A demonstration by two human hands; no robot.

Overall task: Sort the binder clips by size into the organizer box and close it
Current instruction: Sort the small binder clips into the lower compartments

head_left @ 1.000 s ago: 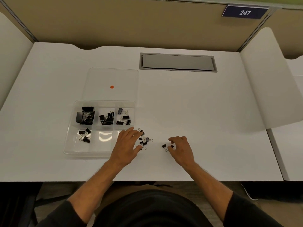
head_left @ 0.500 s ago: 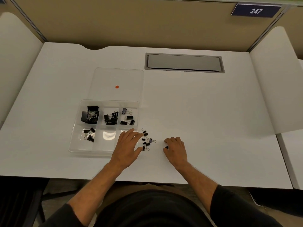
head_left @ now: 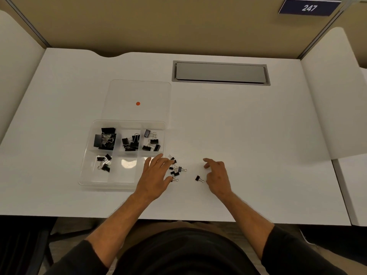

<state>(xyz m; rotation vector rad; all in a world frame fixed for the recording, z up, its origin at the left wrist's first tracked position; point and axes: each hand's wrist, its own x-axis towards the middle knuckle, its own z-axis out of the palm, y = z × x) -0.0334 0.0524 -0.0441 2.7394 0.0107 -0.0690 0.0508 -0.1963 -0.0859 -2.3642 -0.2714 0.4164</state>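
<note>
Both hands spread and empty, we judge the stray clip (head_left: 199,178) light, stiff, best pinched by its black body.

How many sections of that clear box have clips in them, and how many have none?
Organizer box sections holding binder clips: 4
Sections with no clips showing: 2 (one is partly under the left hand)
Total sections: 6
</note>
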